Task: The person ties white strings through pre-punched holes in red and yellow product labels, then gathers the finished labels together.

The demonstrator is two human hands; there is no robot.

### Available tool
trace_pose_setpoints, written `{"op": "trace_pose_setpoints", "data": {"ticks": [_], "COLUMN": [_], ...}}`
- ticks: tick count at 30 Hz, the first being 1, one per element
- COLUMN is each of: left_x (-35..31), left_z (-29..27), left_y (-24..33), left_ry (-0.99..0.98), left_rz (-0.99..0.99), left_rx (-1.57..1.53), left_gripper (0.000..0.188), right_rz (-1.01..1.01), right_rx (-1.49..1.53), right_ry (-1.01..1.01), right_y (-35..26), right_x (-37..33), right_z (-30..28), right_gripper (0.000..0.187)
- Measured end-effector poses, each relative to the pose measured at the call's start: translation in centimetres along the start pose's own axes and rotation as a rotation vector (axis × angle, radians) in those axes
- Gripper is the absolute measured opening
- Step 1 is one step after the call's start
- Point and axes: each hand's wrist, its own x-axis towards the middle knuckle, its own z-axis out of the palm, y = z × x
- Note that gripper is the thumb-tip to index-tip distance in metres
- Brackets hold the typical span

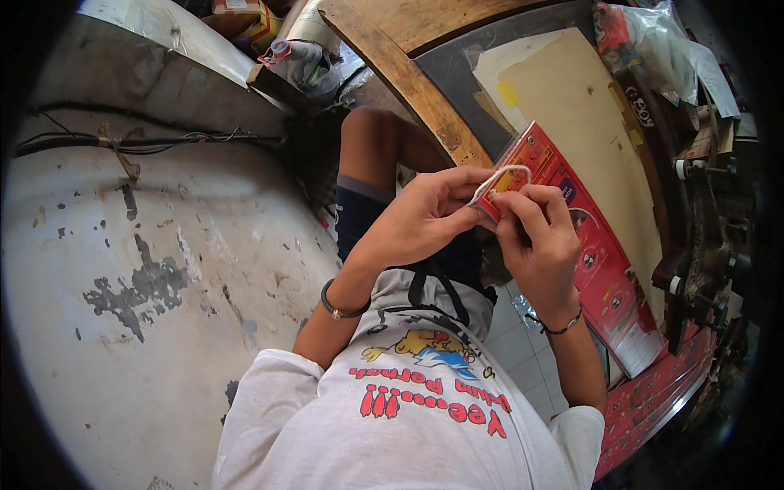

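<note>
A white cord (516, 168) arches in a loop between my two hands, over the corner of a red printed stack of sheets (600, 282). My left hand (420, 216) is closed at the stack's left edge, its thumb and fingers pinching there; the cord runs down between them. With bent fingers pressed together, my right hand (539, 233) pinches the cord close to the sheets' surface. A small metal eyelet (531, 140) shows near the stack's top corner. What lies under my fingertips is mostly hidden.
Under the stack, large cream folders (563, 90) lie on a dark table with a wooden edge (441, 114). A dark machine (694, 237) with bolts stands at the right. More red sheets (653, 404) lie below it. To the left is a stained pale wall (147, 220) with cables.
</note>
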Motion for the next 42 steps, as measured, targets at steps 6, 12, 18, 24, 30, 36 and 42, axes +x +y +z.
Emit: {"op": "trace_pose_setpoints", "data": {"ticks": [6,12,18,24,30,36,42], "left_x": [-0.1,0.0,-1.1,-0.9,-0.3,-0.3,-0.3], "left_z": [0.4,1.0,0.6,0.9,1.0,0.6,1.1], "left_y": [0.5,0.7,2.2,2.2,0.6,0.5,1.4], "left_ry": [0.037,0.09,0.105,0.088,0.177,0.167,0.196], "left_rz": [-0.004,-0.021,-0.058,-0.002,0.078,0.0,0.011], "left_rx": [0.081,0.038,0.225,0.074,0.051,0.159,0.243], "left_gripper": [0.042,0.037,0.027,0.026,0.021,0.016,0.015], "right_rz": [-0.025,-0.075,-0.195,-0.232,-0.209,-0.116,-0.066], "right_rx": [0.006,-0.104,-0.137,-0.158,-0.108,0.012,0.09], "right_ry": [-0.037,-0.142,-0.087,-0.071,-0.097,-0.12,-0.104], "right_y": [-0.3,-0.3,-0.4,-0.2,-0.3,-0.2,-0.4], "right_x": [0.5,0.5,-0.4,-0.4,-0.1,0.1,0.4], "right_z": [-0.5,-1.5,-1.0,-1.0,-1.0,-1.0,-1.3], "right_gripper": [0.03,0.039,0.049,0.05,0.048,0.044,0.039]}}
